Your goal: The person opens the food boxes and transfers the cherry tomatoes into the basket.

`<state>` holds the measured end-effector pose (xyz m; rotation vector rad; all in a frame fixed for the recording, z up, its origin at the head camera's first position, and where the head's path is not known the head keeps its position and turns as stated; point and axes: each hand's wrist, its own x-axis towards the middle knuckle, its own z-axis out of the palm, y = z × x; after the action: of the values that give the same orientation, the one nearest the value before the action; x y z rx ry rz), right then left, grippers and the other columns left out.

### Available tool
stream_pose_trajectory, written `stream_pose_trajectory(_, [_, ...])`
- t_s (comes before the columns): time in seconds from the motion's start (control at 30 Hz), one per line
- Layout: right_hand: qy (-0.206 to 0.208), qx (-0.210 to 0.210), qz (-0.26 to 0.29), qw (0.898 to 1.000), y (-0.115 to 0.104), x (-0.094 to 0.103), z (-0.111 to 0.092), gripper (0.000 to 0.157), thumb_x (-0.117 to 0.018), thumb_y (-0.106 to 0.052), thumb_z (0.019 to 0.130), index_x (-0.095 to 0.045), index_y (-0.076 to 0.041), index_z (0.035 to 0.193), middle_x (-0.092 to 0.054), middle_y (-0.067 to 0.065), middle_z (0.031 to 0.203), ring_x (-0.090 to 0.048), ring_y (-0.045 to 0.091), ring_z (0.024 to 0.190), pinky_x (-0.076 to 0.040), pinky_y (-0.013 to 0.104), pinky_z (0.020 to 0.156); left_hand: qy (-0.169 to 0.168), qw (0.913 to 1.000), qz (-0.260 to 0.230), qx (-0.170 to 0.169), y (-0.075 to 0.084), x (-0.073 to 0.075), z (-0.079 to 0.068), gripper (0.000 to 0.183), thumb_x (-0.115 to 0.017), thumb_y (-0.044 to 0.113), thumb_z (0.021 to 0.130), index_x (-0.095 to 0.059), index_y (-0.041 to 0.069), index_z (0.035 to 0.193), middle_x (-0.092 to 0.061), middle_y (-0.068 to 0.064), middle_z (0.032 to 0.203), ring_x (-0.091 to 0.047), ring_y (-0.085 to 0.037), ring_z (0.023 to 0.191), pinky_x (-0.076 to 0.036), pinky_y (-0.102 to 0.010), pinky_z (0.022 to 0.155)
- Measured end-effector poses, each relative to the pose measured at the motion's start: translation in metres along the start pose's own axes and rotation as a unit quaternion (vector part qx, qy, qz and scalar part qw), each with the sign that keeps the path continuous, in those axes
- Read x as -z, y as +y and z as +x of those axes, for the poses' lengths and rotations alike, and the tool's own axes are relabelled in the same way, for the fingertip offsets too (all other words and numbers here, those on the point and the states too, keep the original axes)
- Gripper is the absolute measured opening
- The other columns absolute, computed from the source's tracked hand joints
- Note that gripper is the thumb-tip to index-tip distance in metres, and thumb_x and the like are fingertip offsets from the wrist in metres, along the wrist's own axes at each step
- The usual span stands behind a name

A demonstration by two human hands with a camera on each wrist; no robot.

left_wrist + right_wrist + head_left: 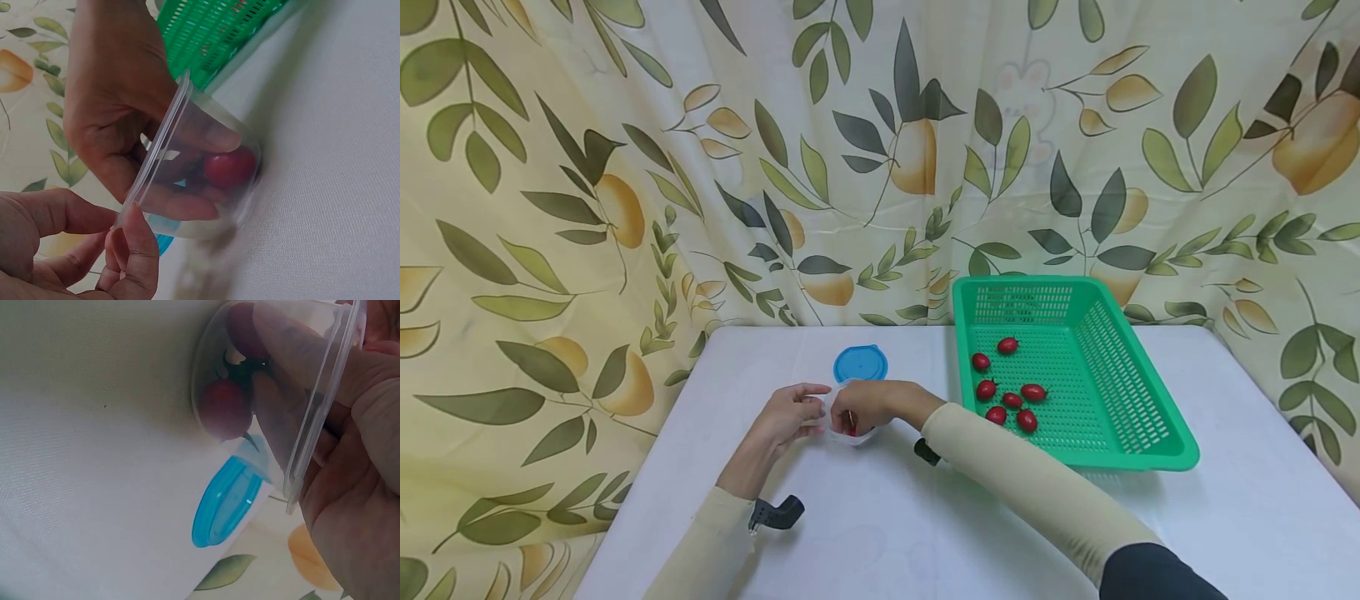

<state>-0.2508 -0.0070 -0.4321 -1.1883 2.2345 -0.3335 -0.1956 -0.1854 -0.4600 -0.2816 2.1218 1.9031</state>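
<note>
A clear plastic cup (852, 438) stands on the white table. My left hand (786, 419) pinches its rim between thumb and fingers at the left side. Reaching down inside it, my right hand (871, 403) has its fingers about a red cherry tomato (230, 167) close to the bottom. Through the cup wall in the right wrist view, one cherry tomato (224, 410) lies at the base with its green stem showing. Another cherry tomato (244, 330) sits against the right hand's fingertips. Behind the cup lies a round blue lid (861, 363).
To the right stands a green plastic basket (1138, 457) with perforated walls, holding several cherry tomatoes (1033, 392) mostly at its left side. A leaf-and-fruit patterned curtain (880, 167) hangs along the back edge of the white table (880, 533).
</note>
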Motion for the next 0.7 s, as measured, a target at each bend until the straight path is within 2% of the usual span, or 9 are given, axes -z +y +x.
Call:
stream_pose_trajectory(0.2, [0.000,-0.007,-0.013,1.000,-0.0028,0.0009,-0.0018,0.026,-0.079,-0.003,0.086,-0.074,-0.017,0.108,-0.069,-0.004,0.098,-0.060,0.012,0.092,-0.055,0.022,0.087,0.004,0.9999,0.011,-0.001,0.0005,0.0001,-0.0008,0.037,-0.060,-0.002,0.095,-0.064,0.000,0.131,-0.055,-0.010,0.101,-0.058,-0.020,0.083,-0.060,-0.033,0.074])
stream_pose_trajectory(0.5, [-0.007,0.001,-0.015,1.000,-0.0007,0.0034,-0.0041,0.025,-0.078,-0.002,0.087,-0.075,-0.017,0.107,-0.068,-0.005,0.095,-0.059,0.011,0.089,-0.054,0.020,0.084,0.005,0.9999,0.009,-0.003,0.0001,-0.0007,-0.0013,0.038,-0.060,-0.003,0.094,-0.063,-0.001,0.132,-0.055,-0.010,0.101,-0.059,-0.020,0.085,-0.061,-0.033,0.076])
stream_pose_trajectory(0.7, [-0.004,0.003,0.009,1.000,0.0034,0.0053,-0.0062,0.024,-0.079,-0.004,0.087,-0.075,-0.019,0.106,-0.067,-0.008,0.095,-0.059,0.009,0.089,-0.054,0.019,0.082,0.005,1.0000,0.005,0.003,0.0015,-0.0011,-0.0013,0.039,-0.060,-0.005,0.093,-0.063,-0.002,0.132,-0.055,-0.010,0.100,-0.059,-0.022,0.087,-0.061,-0.036,0.079])
